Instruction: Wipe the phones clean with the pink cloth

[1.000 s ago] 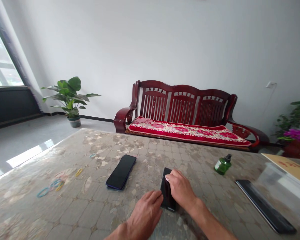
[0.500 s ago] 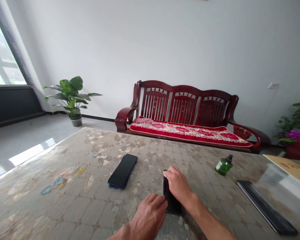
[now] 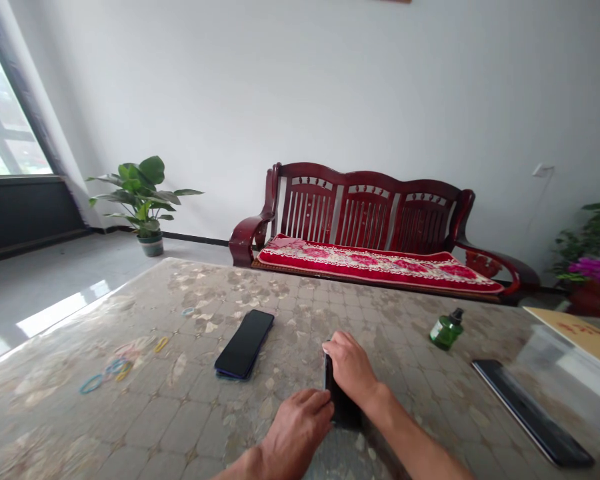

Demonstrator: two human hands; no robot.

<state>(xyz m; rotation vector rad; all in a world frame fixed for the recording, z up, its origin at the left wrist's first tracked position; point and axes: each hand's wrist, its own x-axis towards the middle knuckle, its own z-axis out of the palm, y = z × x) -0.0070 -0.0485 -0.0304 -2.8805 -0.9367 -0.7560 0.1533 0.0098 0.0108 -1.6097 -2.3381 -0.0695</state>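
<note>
A black phone (image 3: 346, 408) is held on edge on the patterned tablecloth, between my hands and largely covered by them. My right hand (image 3: 351, 365) wraps over its far upper part, with the thumb at the top corner. Low on the near side, my left hand (image 3: 301, 427) has its fingers bent against the phone. To the left a second phone (image 3: 245, 343) lies flat, dark face up, with a bluish layer showing beneath its near edge.
Coloured elastic bands (image 3: 117, 370) lie at the left of the table (image 3: 165, 433). At the right are a green bottle (image 3: 447, 331), a long black device (image 3: 530, 413) and a clear box with a tan panel (image 3: 575, 333). A wooden bench (image 3: 370, 207) stands beyond.
The view has shifted slightly. Both hands keep nearly the same grip on the black phone, and nothing else has visibly moved.
</note>
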